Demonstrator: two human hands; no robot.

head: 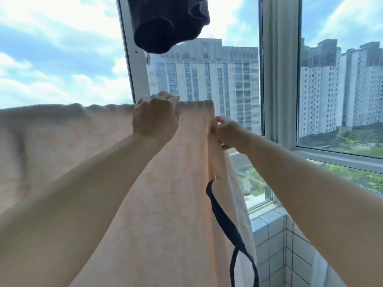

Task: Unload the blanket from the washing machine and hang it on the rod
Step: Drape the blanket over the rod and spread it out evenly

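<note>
Over the rod, both hands (154,119) (227,132) grip the soft, peach, crinkled blanket (165,204).

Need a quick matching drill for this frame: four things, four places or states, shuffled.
Things:
1. left hand
2. right hand
3. dark grey hanging garment
4. navy fabric strap

Places or states:
A. dangles beside the blanket's right edge
B. grip on top of the draped peach blanket
C. pinches the blanket's right side edge
D. overhead, at the frame's top

Pairs: 1-B, 2-C, 3-D, 4-A
</note>
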